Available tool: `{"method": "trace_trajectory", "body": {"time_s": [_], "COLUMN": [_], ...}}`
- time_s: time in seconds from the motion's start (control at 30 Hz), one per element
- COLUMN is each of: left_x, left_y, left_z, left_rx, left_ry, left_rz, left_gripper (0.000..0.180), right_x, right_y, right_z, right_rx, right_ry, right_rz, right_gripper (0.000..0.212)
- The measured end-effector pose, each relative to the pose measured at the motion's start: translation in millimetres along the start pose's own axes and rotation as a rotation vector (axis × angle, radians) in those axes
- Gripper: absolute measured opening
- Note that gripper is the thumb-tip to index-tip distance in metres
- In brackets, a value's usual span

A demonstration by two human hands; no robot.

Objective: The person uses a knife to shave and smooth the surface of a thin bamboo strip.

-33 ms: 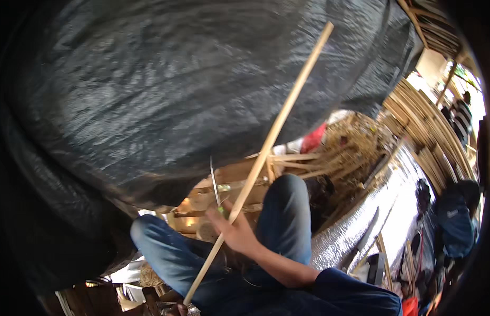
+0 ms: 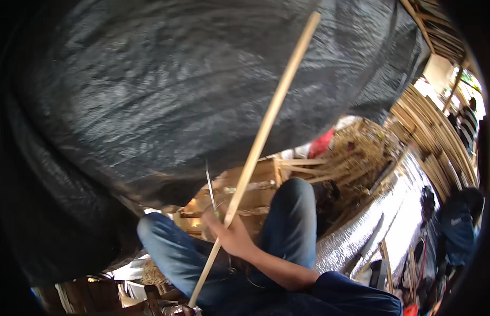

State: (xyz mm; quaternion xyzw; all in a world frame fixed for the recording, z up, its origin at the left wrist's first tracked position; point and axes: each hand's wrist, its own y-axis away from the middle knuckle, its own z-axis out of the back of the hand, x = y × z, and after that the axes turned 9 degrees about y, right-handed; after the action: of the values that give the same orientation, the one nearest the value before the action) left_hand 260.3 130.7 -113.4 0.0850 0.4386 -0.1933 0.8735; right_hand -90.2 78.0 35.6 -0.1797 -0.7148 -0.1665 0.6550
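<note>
**Pale stick (image 2: 258, 150) aslant between two hands**

At left, the upper field is filled by a dark plastic sheet (image 2: 150, 105). At the lower edge, only a sliver of the left hand (image 2: 188, 311) is shown, beside the stick's lower end; whether the stick is gripped there cannot be told. Farther right, a narrow blade (image 2: 209, 185) is pointed upward, its base held in the closed right hand (image 2: 233, 235). The stick is crossed by this hand well below its midpoint; owing to blur, whether it is also clasped cannot be told. Its long axis is inclined from lower left to upper right, the longer part being extended beyond the right hand, over the plastic. At far right, a silvery sheet (image 2: 382, 216) is seen.
</note>
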Motion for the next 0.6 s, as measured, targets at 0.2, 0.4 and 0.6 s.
{"method": "trace_trajectory", "body": {"time_s": [0.2,0.4,0.6], "left_x": [-8,-19,-51], "left_y": [81,134,95], "left_z": [-20,-30,-25], "left_rx": [-0.180,-0.288,-0.317], "left_ry": [0.041,0.096,0.106], "left_rz": [0.297,0.458,0.367], "left_gripper": [0.038,0.039,0.041], "right_x": [-15,-56,-37], "right_y": [22,95,-12], "right_z": [-92,-133,-127], "right_rx": [0.043,0.225,0.016], "right_ry": [-0.300,-0.236,0.072], "right_rz": [0.240,0.127,0.134], "right_gripper": [0.021,0.020,0.040]}}
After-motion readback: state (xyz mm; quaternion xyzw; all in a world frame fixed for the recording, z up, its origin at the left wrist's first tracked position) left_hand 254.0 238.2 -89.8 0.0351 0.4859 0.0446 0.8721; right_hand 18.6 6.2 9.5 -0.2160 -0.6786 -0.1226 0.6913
